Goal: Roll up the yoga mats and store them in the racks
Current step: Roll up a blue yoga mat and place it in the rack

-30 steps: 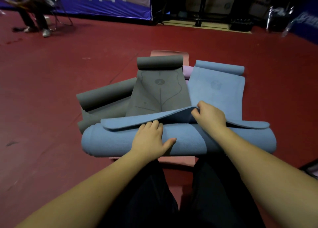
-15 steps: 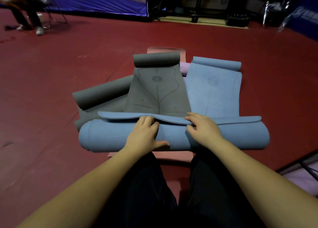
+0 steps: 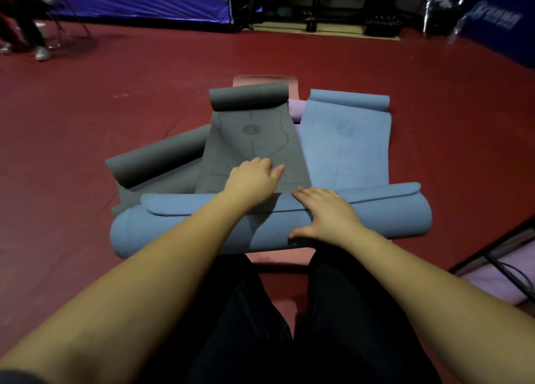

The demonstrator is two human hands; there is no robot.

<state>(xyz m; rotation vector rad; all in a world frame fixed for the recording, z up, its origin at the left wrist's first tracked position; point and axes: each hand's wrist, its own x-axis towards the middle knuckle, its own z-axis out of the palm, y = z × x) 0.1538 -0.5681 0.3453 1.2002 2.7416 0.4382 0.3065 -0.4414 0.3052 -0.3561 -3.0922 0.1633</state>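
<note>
A fully rolled blue yoga mat [image 3: 173, 233] lies crosswise on the red floor just in front of my knees, its loose end flap on top. My right hand [image 3: 327, 215] rests flat on the roll with straight fingers. My left hand [image 3: 254, 178] reaches over the roll, and its fingers lie on the half-unrolled grey mat [image 3: 254, 140] beyond. A second grey mat [image 3: 156, 157] lies partly rolled to the left. Another blue mat [image 3: 347, 140] lies to the right, rolled at its far end.
A pink mat [image 3: 265, 79] and a purple one [image 3: 296, 108] peek out beneath the others. At the right edge stands a black frame [image 3: 492, 256] with a purple mat [image 3: 498, 279] under it. A seated person's legs [image 3: 26, 36] are far left. Blue banners line the back.
My left hand has left the blue roll and reached forward onto the grey mat. My right hand let go of the flap, which now lies flat, and rests on the roll.
</note>
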